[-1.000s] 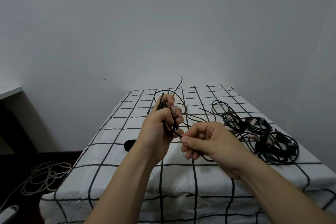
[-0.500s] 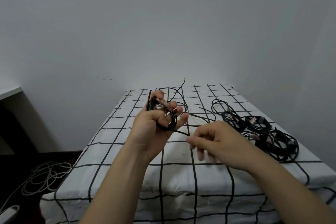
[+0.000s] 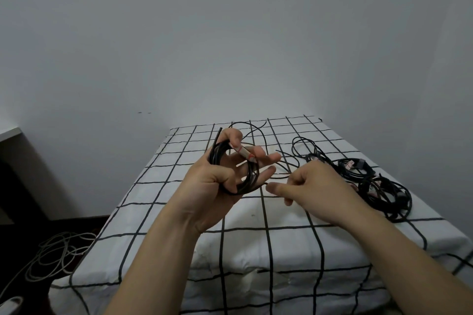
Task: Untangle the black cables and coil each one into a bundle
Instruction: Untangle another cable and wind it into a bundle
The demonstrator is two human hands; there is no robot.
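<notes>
White cable on the floor far left, not ours. Our left hand has its grip clamped on the coil, thumb on top. The free tail runs right from the coil into our right hand, grip pinched on it, just beside. We'd wrap leftward next. Tangled pile lies further right on the checked sheet; the tail could snag there.
</notes>
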